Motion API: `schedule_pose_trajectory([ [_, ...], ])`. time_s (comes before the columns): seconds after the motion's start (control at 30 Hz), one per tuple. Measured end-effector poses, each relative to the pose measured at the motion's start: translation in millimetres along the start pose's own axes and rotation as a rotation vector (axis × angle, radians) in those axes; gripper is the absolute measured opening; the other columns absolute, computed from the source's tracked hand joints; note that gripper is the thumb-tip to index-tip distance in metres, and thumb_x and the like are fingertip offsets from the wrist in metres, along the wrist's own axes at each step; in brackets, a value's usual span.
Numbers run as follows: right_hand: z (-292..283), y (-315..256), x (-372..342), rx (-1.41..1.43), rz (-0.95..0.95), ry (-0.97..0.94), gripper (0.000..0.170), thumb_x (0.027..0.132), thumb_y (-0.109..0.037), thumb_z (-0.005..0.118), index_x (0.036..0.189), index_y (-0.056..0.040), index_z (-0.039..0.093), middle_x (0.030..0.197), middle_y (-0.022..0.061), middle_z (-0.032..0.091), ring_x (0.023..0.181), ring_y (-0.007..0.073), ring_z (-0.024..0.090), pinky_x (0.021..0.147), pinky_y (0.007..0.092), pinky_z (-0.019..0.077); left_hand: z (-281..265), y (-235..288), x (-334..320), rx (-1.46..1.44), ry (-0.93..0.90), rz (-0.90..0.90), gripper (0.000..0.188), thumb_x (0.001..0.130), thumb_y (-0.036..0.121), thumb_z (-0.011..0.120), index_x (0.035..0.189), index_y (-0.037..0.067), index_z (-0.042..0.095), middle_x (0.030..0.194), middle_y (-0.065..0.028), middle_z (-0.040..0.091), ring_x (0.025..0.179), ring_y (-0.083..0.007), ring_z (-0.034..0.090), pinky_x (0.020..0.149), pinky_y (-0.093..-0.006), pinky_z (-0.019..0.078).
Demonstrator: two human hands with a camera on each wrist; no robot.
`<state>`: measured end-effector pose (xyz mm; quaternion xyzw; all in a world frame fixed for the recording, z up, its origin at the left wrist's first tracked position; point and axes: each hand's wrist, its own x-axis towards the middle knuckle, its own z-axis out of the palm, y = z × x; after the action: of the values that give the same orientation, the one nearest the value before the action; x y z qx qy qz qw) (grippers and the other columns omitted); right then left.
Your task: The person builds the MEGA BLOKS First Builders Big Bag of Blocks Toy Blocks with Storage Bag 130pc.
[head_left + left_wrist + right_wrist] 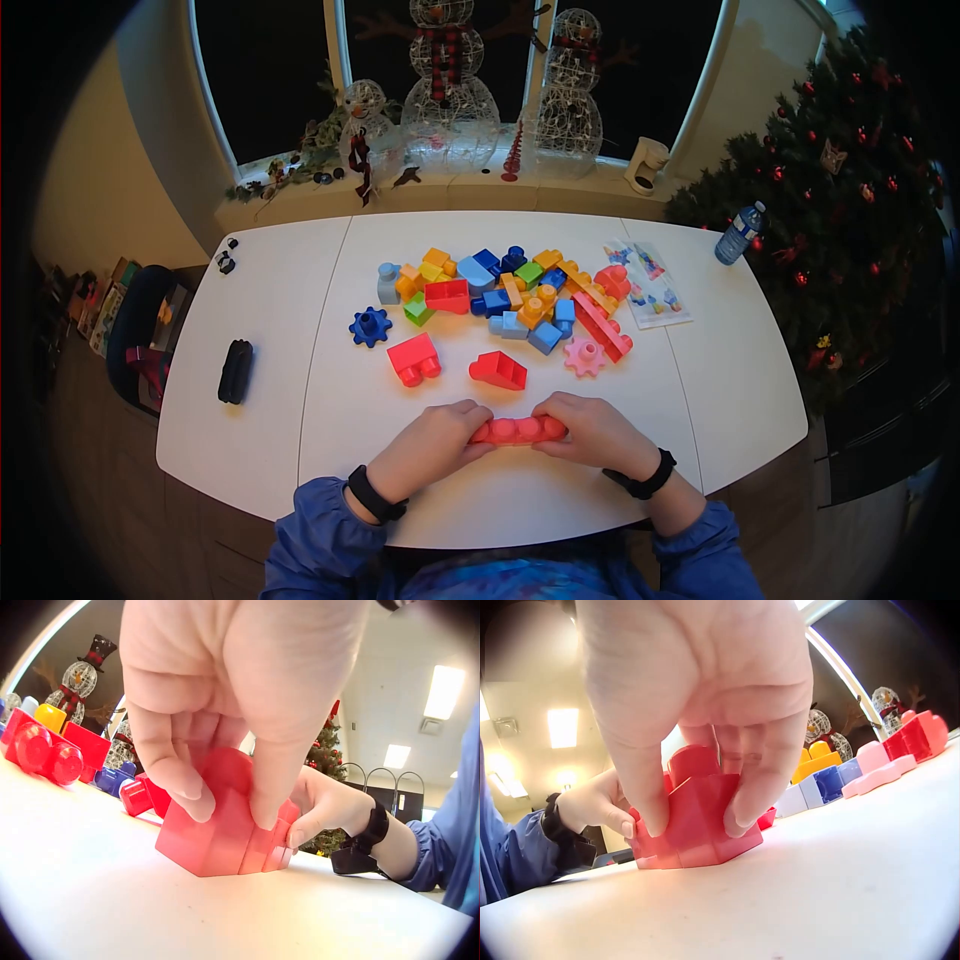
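A long red toy building block (517, 430) with a row of round studs on top stands on the white table near its front edge. My left hand (432, 440) grips its left end between thumb and fingers. The other end is pinched by my right hand (597, 433). In both wrist views the underside of the block (214, 840) is right at the tabletop, studs up. Just beyond the hands lie a slanted red block (498, 371) and a red block with two studs (414, 359), whose studs point toward me.
A pile of coloured blocks, with a light blue one (475, 274), fills the table's middle. Beside it are a blue gear (370, 326), a pink gear (585, 357) and a picture sheet (660, 300). A black case (236, 372) lies left; a water bottle (740, 235) stands far right.
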<state>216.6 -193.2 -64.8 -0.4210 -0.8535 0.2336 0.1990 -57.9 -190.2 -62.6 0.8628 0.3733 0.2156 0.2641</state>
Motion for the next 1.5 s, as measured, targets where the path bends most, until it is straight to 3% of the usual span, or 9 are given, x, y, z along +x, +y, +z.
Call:
schedule_pose_trajectory([
  [0.37, -5, -2, 3, -0.089, 0.019, 0.007, 0.043, 0.082, -0.030, 0.087, 0.114, -0.0100, 0.068, 0.106, 0.0085, 0.071, 0.083, 0.0292, 0.071, 0.072, 0.0367, 0.0578, -6, -2, 3, 0.040, 0.002, -0.029, 0.037, 0.089, 0.025, 0.081, 0.117, 0.003, 0.070, 0.099, -0.0148, 0.070, 0.082, -0.0328, 0.069, 0.076, -0.0404, 0.0566],
  [0.57, -24, -7, 2, -0.043, 0.034, 0.058, 0.054, 0.081, -0.036, 0.090, 0.123, -0.0105, 0.068, 0.114, 0.0068, 0.070, 0.081, 0.0236, 0.068, 0.073, 0.0342, 0.0578, -38, -23, 41, 0.126, 0.183, 0.050, 0.053, 0.086, 0.032, 0.085, 0.127, 0.004, 0.067, 0.109, -0.0140, 0.071, 0.084, -0.0275, 0.067, 0.075, -0.0361, 0.0559],
  [0.7, -23, -5, -1, -0.018, 0.023, 0.010, 0.052, 0.083, -0.040, 0.087, 0.121, -0.0097, 0.069, 0.116, 0.0069, 0.070, 0.087, 0.0261, 0.071, 0.076, 0.0359, 0.0581, -23, -55, 68, 0.144, 0.089, 0.177, 0.047, 0.085, 0.020, 0.084, 0.126, 0.005, 0.066, 0.111, -0.0151, 0.071, 0.096, -0.0314, 0.068, 0.084, -0.0405, 0.0552],
  [0.8, -24, -7, -5, -0.005, 0.044, -0.003, 0.050, 0.085, -0.041, 0.085, 0.119, -0.0094, 0.069, 0.115, 0.0068, 0.070, 0.089, 0.0271, 0.072, 0.077, 0.0366, 0.0582, -24, -51, 77, 0.173, -0.101, 0.018, 0.043, 0.085, 0.016, 0.083, 0.123, 0.006, 0.067, 0.109, -0.0156, 0.071, 0.102, -0.0337, 0.068, 0.089, -0.0414, 0.0544],
  [0.9, -25, -7, -8, 0.002, 0.049, 0.010, 0.048, 0.085, -0.039, 0.085, 0.119, -0.0094, 0.069, 0.114, 0.0066, 0.070, 0.087, 0.0255, 0.072, 0.075, 0.0355, 0.0582, -27, -48, 77, 0.167, -0.122, -0.010, 0.043, 0.083, 0.015, 0.083, 0.122, 0.006, 0.066, 0.112, -0.0167, 0.070, 0.105, -0.0351, 0.067, 0.091, -0.0415, 0.0543],
  [1.0, -27, -9, -10, 0.027, 0.062, 0.019, 0.046, 0.086, -0.036, 0.085, 0.120, -0.0095, 0.069, 0.114, 0.0064, 0.070, 0.084, 0.0234, 0.071, 0.073, 0.0342, 0.0582, -35, -42, 66, 0.150, 0.124, 0.077, 0.043, 0.083, 0.013, 0.081, 0.122, 0.005, 0.065, 0.116, -0.0172, 0.065, 0.107, -0.0358, 0.064, 0.093, -0.0410, 0.0537],
  [1.13, -29, -9, -16, 0.048, 0.053, 0.090, 0.048, 0.082, -0.027, 0.090, 0.122, -0.0086, 0.070, 0.120, 0.0060, 0.071, 0.081, 0.0175, 0.069, 0.067, 0.0284, 0.0570, -60, -15, 36, 0.034, 0.246, 0.063, 0.042, 0.083, 0.006, 0.077, 0.123, 0.004, 0.061, 0.116, -0.0148, 0.057, 0.108, -0.0334, 0.061, 0.090, -0.0383, 0.0534],
  [1.27, -35, -14, -21, 0.073, 0.097, 0.109, 0.047, 0.083, -0.025, 0.090, 0.122, -0.0091, 0.070, 0.120, 0.0070, 0.071, 0.079, 0.0182, 0.069, 0.068, 0.0287, 0.0566, -71, 6, -7, 0.000, 0.290, 0.015, 0.045, 0.079, 0.000, 0.080, 0.120, 0.005, 0.061, 0.113, -0.0128, 0.059, 0.101, -0.0297, 0.063, 0.086, -0.0334, 0.0538],
  [1.5, -37, -17, -29, 0.108, 0.121, 0.159, 0.045, 0.082, -0.021, 0.090, 0.121, -0.0086, 0.070, 0.119, 0.0081, 0.072, 0.079, 0.0183, 0.070, 0.068, 0.0290, 0.0561, -53, 18, -59, -0.068, 0.062, -0.126, 0.042, 0.076, 0.001, 0.084, 0.112, 0.005, 0.062, 0.102, -0.0120, 0.066, 0.089, -0.0274, 0.066, 0.080, -0.0333, 0.0563],
])
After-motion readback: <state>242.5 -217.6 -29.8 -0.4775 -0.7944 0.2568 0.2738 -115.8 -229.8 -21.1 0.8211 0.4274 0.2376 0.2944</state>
